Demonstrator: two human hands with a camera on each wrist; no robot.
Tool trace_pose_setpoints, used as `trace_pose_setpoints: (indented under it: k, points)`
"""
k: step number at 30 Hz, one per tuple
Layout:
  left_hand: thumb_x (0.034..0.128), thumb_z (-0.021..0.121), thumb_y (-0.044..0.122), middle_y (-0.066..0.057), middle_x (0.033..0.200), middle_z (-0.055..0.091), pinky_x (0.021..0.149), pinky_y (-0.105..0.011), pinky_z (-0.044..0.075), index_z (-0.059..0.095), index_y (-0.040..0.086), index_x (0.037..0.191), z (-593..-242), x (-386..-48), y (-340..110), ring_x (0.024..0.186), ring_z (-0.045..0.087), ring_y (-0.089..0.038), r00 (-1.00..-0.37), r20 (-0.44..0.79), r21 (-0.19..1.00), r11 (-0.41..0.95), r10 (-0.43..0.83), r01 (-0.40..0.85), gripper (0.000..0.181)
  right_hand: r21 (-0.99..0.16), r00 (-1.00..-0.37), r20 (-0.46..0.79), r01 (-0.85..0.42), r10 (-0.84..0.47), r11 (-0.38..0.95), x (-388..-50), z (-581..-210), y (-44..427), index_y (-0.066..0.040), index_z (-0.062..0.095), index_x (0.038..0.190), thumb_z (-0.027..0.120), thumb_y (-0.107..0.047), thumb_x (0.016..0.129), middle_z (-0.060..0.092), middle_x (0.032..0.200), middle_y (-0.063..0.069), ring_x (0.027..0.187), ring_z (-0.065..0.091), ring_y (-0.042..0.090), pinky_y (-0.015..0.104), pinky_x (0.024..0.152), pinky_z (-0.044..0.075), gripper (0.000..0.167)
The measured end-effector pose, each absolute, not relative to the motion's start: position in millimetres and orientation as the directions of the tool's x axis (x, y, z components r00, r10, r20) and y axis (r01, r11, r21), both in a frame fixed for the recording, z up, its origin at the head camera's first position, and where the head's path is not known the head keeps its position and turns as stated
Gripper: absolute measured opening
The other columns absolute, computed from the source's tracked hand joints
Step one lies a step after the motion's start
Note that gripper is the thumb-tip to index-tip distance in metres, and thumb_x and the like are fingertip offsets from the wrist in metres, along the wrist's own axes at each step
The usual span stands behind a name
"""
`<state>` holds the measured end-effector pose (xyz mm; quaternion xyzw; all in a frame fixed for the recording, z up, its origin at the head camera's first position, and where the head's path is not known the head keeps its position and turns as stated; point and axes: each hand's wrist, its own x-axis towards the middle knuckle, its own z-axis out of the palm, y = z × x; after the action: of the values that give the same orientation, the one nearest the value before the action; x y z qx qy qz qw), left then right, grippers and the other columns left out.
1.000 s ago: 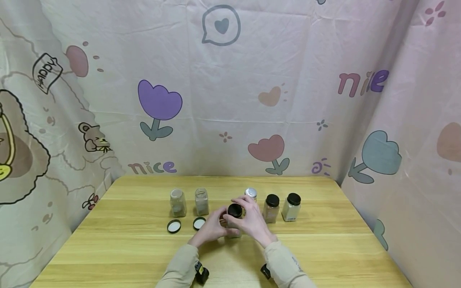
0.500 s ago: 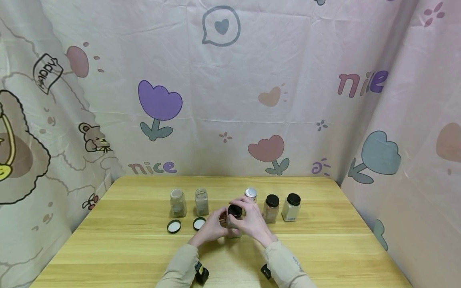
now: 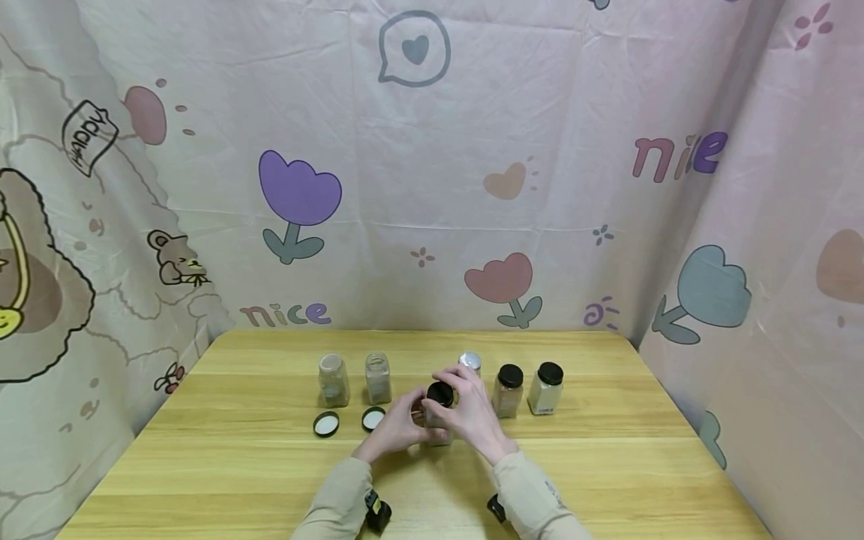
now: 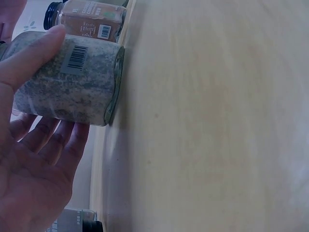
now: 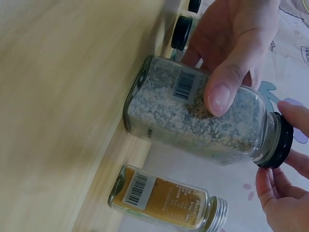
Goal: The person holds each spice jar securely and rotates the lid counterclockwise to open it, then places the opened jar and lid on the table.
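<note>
A glass seasoning jar point(image 5: 164, 116) of grey-white, speckled grains stands upright on the table between both hands. My left hand point(image 3: 398, 429) grips its body, with the thumb across the barcode side and the fingers around the back, as the left wrist view shows. My right hand point(image 3: 474, 416) holds the jar's black lid point(image 3: 440, 394) between thumb and fingers. The lid sits on the jar's neck; whether it is loose cannot be told. Just behind the right hand is a silver-topped jar point(image 3: 470, 362) of orange-yellow powder, partly hidden in the head view.
Two jars without black lids, one far left point(image 3: 334, 382) and one beside it point(image 3: 379, 381), stand at the back left. Before them lie two upturned black lids, a left lid point(image 3: 327, 424) and a right lid point(image 3: 372, 418). A brown-powder jar point(image 3: 508, 393) and a pale jar point(image 3: 546, 390) stand at right.
The right hand's fingers and thumb have shifted slightly on the lid. The left hand and the jar have stayed in place.
</note>
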<state>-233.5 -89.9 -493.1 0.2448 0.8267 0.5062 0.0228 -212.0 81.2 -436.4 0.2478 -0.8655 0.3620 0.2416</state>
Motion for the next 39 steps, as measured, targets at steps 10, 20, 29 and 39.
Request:
trace_pose_setpoints:
  k: [10,20,29,39]
  points:
    - [0.0746,0.091,0.025,-0.008,0.119,0.072,0.095,-0.029,0.057,0.061,0.008,0.123,-492.6,-232.9,-89.4,0.110,0.068,-0.024,-0.873,0.231,0.847,0.352,0.429,0.397,0.059,-0.504,-0.716,0.605,-0.683,-0.348,0.529,-213.1,-435.9,85.2,-0.003,0.075,0.111,0.076,-0.003,0.075,0.072,0.111,0.008,0.106,0.065,0.025,0.038,0.091,0.057,0.037]
    - [0.0744,0.091,0.027,-0.007,0.114,0.072,0.090,-0.027,0.057,0.063,0.009,0.116,-492.6,-233.3,-89.5,0.105,0.067,-0.018,-0.879,0.227,0.836,0.378,0.419,0.397,0.053,-0.459,-0.746,0.617,-0.601,-0.251,0.655,-211.9,-438.0,79.8,-0.005,0.074,0.109,0.085,-0.028,0.080,0.068,0.105,0.007,0.101,0.062,0.023,0.041,0.087,0.052,0.038]
    - [0.0754,0.090,0.026,-0.011,0.119,0.071,0.094,-0.028,0.057,0.062,0.006,0.121,-493.7,-233.1,-89.9,0.111,0.068,-0.026,-0.874,0.229,0.842,0.363,0.429,0.399,0.057,-0.506,-0.757,0.597,-0.613,-0.267,0.607,-212.2,-436.5,80.0,-0.005,0.076,0.105,0.078,-0.014,0.080,0.071,0.102,0.005,0.098,0.066,0.021,0.034,0.084,0.053,0.027]
    - [0.0761,0.090,0.024,-0.009,0.119,0.071,0.094,-0.026,0.057,0.062,0.008,0.122,-494.1,-233.4,-89.1,0.110,0.068,-0.019,-0.876,0.217,0.864,0.333,0.430,0.378,0.056,-0.512,-0.768,0.588,-0.595,-0.252,0.620,-210.4,-437.1,80.9,-0.006,0.074,0.112,0.084,-0.023,0.079,0.068,0.111,0.007,0.106,0.063,0.025,0.042,0.090,0.052,0.038]
